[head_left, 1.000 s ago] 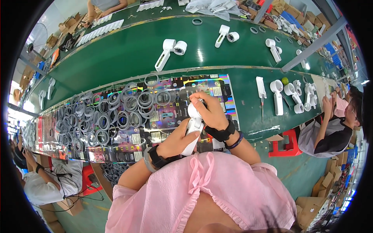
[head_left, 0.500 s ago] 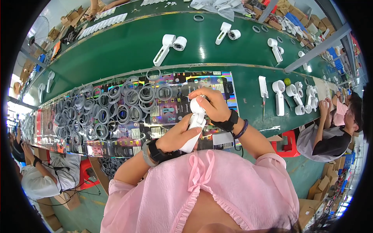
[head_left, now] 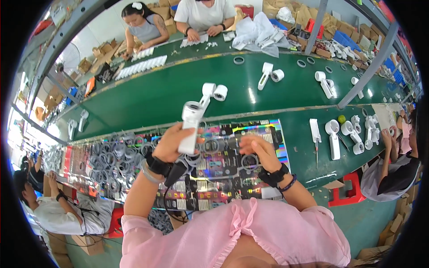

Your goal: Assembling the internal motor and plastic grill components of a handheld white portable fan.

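Note:
My left hand (head_left: 170, 144) is closed around the handle of a white handheld fan housing (head_left: 192, 127), lifted with its round head pointing away from me. The housing overlaps another white fan housing (head_left: 208, 92), which lies on the green belt with a loose round white part (head_left: 220, 92) beside it. To the right, my right hand (head_left: 263, 155) is held over the printed sheet with its fingers stretched and nothing in them. A grey ring (head_left: 249, 162) lies just by its fingers. Many more grey rings (head_left: 117, 154) are heaped left of my left hand.
Shiny printed sheets (head_left: 214, 192) cover the bench in front of me. On the right stand white fan housings (head_left: 334, 138), a screwdriver (head_left: 317, 154) and a small green ball (head_left: 341, 119). A metal post (head_left: 368, 64) rises at the right. Several people work around the bench and belt.
My hands have come apart. The left has carried the fan housing forward and left toward the belt; the right has let go of it. The view has tilted up, showing people across the belt.

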The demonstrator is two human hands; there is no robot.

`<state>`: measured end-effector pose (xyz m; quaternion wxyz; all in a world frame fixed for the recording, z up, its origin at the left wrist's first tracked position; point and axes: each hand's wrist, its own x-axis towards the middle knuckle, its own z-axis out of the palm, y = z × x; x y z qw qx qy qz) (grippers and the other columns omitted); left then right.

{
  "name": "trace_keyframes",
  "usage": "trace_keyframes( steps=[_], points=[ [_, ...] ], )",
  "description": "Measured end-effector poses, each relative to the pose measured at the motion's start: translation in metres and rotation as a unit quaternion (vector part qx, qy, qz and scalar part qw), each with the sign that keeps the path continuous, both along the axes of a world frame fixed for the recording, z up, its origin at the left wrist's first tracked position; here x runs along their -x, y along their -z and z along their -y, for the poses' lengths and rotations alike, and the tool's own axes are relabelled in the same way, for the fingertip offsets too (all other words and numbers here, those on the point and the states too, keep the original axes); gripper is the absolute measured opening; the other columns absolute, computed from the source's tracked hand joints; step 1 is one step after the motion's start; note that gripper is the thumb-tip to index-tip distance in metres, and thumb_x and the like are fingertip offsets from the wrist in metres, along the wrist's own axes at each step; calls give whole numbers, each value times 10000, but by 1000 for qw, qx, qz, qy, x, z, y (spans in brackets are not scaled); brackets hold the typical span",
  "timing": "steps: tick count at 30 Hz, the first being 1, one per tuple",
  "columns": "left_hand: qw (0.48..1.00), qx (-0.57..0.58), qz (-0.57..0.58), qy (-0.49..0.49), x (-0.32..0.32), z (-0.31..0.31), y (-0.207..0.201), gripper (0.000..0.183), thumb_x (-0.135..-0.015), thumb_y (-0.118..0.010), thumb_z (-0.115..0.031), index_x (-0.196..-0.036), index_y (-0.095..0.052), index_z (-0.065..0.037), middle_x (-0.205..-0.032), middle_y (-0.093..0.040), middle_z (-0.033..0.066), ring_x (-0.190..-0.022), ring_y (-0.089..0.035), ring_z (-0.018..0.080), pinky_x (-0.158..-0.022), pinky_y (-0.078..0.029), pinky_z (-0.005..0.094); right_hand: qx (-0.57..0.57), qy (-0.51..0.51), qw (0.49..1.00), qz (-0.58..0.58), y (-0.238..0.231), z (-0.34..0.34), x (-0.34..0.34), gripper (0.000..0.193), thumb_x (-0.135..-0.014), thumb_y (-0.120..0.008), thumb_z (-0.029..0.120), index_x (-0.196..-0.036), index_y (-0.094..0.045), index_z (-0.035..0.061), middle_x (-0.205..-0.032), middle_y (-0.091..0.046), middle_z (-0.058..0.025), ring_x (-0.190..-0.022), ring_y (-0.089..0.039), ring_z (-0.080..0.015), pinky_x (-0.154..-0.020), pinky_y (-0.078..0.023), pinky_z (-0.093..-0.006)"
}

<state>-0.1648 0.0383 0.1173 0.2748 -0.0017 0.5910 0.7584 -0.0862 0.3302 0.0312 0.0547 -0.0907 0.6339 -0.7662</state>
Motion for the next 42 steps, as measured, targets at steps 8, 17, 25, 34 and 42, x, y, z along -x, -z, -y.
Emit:
trace_keyframes(
  steps=[8,17,25,34,42],
  points=[
    [979,164,1,-122,176,92,109,295,-890,-611,-107,-1121,-520,53,-920,-631,147,-771,-671,280,-625,-598,424,-27,-58,993,96,59,-1,7,237,-967,-550,178,-1079,-618,-19,-955,-657,-66,-794,-649,-118,-737,-519,-244],
    [944,254,-66,-202,246,120,205,312,-860,-651,-134,-1088,-568,62,-847,-654,143,-681,-658,277,-589,-538,439,11,-34,991,127,58,-17,15,217,-953,-572,161,-1074,-625,-11,-936,-678,-66,-808,-660,-122,-722,-540,-256],
    [583,603,-430,-334,205,13,136,435,-764,-683,-330,-1076,-646,-30,-1149,-601,207,-1148,-503,372,-1014,-367,483,-140,-145,965,-166,26,2,7,289,-880,-656,164,-1145,-616,54,-1254,-584,-119,-1226,-520,-284,-1028,-405,-377],
    [714,633,-298,23,219,-4,163,501,-748,-693,-369,-1066,-596,5,-1043,-651,217,-1003,-621,371,-866,-475,466,-192,-125,966,-119,-4,14,-13,226,-917,-601,182,-1071,-646,23,-946,-682,-92,-813,-642,-180,-682,-492,-295],
    [970,189,-128,85,128,-54,64,230,-933,-533,-122,-1109,-502,24,-1000,-641,110,-824,-682,215,-591,-556,320,-65,21,996,-54,21,-4,-9,300,-974,-547,199,-1200,-564,3,-1022,-634,-43,-891,-581,-78,-774,-479,-246]
  ],
)
